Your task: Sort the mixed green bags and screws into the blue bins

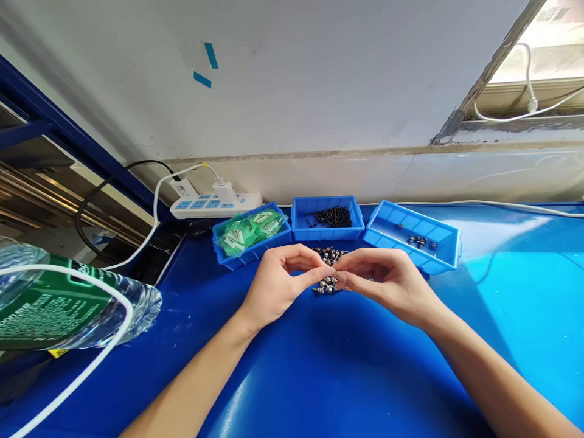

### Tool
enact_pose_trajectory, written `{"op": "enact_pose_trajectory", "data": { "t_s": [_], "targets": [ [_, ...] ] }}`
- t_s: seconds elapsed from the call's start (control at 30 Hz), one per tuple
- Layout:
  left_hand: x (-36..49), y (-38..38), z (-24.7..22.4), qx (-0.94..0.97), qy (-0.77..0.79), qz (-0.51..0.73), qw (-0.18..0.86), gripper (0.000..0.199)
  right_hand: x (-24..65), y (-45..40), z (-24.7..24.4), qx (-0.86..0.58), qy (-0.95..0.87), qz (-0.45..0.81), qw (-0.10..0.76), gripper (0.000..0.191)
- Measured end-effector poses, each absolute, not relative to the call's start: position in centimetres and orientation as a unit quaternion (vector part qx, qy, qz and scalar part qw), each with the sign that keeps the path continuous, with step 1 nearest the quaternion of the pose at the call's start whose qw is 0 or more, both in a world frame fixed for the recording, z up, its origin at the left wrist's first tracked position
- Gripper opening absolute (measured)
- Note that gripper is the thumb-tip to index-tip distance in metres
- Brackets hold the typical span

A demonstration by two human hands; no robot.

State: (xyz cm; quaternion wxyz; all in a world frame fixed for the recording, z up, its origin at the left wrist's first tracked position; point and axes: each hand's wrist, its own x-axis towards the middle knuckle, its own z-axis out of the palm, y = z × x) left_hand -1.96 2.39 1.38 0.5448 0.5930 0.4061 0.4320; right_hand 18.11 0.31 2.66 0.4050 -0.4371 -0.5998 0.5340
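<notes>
Left hand, right hand: fingertips met; I couldn't tell whether either gripped anything | small metal screws: heaped beneath, on blue tabletop | black screws: lay in middle bin

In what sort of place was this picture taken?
Most likely a workshop bench: three blue bins, one holding black screws, a pile of small metal parts on the blue table, and a power strip by the wall.
</notes>
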Motion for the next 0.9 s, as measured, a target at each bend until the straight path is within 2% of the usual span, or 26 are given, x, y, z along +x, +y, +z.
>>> {"op": "enact_pose_trajectory", "data": {
  "t_s": [0.2,0.27,0.37,0.5,0.6,0.67,0.77,0.9],
  "targets": [
    [-2.0,2.3,1.4,0.634,0.396,0.408,0.524,0.017,18.2,0.5,2.8,-0.442,-0.567,0.559,0.412,0.035],
    [-2.2,2.4,1.3,0.680,0.411,0.399,0.458,0.014,18.3,0.5,3.0,-0.449,-0.578,0.535,0.423,0.032],
    [-2.5,2.6,0.5,0.775,0.417,0.371,0.298,0.013,19.1,0.5,3.6,-0.468,-0.611,0.458,0.445,0.020],
    [-3.0,3.0,-0.8,0.855,0.378,0.310,0.172,0.018,20.9,0.7,4.2,-0.527,-0.653,0.281,0.466,0.007],
    [-3.2,3.1,-1.3,0.864,0.379,0.294,0.154,0.019,22.1,1.0,4.2,-0.588,-0.656,0.084,0.467,0.012],
    [-3.2,3.1,-1.3,0.861,0.388,0.292,0.152,0.021,22.6,1.2,4.1,-0.612,-0.647,0.002,0.454,0.013],
    [-3.3,3.0,-1.1,0.855,0.406,0.283,0.153,0.023,22.5,1.4,3.7,-0.611,-0.646,-0.028,0.457,0.015],
    [-3.3,3.0,-0.8,0.842,0.436,0.276,0.157,0.023,21.5,1.2,3.5,-0.583,-0.671,0.006,0.457,0.012]
  ]
}}
